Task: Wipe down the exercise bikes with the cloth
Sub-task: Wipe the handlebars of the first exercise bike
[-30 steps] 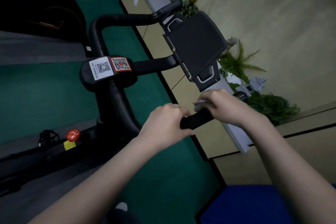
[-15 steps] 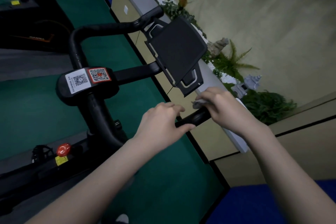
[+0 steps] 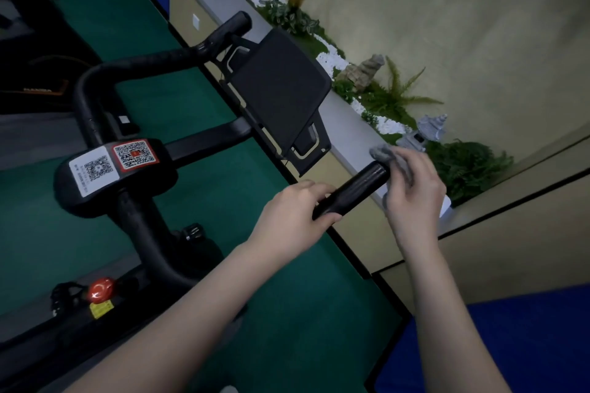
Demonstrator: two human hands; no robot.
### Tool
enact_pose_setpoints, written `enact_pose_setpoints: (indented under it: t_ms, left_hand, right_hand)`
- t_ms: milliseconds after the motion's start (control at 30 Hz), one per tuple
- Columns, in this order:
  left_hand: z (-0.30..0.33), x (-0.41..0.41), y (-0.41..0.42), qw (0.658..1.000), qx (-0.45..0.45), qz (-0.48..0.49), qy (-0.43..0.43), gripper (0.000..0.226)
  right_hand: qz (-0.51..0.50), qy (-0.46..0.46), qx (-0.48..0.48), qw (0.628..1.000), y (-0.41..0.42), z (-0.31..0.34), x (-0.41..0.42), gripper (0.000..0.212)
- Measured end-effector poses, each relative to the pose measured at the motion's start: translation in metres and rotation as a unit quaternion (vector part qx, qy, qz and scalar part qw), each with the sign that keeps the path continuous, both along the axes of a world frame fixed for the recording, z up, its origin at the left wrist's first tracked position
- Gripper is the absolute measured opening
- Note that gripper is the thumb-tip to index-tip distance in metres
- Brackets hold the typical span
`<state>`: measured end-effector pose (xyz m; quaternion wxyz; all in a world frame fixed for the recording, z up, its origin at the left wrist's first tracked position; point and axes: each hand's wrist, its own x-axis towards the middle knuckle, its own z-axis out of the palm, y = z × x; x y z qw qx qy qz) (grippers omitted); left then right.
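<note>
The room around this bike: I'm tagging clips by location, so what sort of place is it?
Probably a gym or indoor cycling studio: a second exercise machine stands beyond this bike's handlebar, QR stickers suggest shared use, and green flooring runs throughout.

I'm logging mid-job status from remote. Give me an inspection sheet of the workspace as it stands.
Surface: green floor under the bike; nothing seen lying on it.
Job's things: grey cloth bunched at the end of the near black handlebar; tablet holder and QR stickers not being touched.
Clutter: nothing seen.
Grips: left hand wraps the near handlebar; right hand holds the cloth against the bar's tip.
Cables: thin wire along the tablet holder's edge; routing unclear.
Surroundings: grey ledge with plants, white pebbles and stone ornaments; blue mat; red knob on the frame.
</note>
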<state>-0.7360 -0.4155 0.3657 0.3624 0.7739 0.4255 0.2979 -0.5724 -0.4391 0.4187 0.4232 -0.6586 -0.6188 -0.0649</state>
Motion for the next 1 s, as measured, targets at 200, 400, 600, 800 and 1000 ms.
enact_pose_setpoints:
  t_ms: [200, 400, 600, 800, 1000]
  left_hand:
    - [-0.001, 0.001, -0.001, 0.999, 0.043, -0.001, 0.019, 0.043]
    - [0.000, 0.002, -0.001, 0.998, 0.056, -0.005, 0.025, 0.042]
    - [-0.001, 0.002, -0.001, 0.998, 0.067, -0.007, 0.018, 0.040]
    - [-0.003, 0.002, 0.003, 1.000, 0.019, 0.004, -0.023, 0.040]
    - [0.002, -0.006, 0.002, 0.999, -0.026, 0.011, -0.030, 0.039]
  right_hand:
    - [-0.021, 0.287, -0.006, 0.958, -0.006, -0.007, -0.011, 0.024]
    - [-0.005, 0.515, -0.035, 0.857, 0.000, -0.025, -0.001, 0.037]
    - [0.020, 0.603, -0.007, 0.797, -0.011, -0.044, -0.017, 0.023]
    - [0.059, 0.631, -0.039, 0.772, -0.018, -0.057, -0.032, 0.027]
    - [0.058, 0.618, -0.068, 0.781, -0.026, -0.065, -0.042, 0.031]
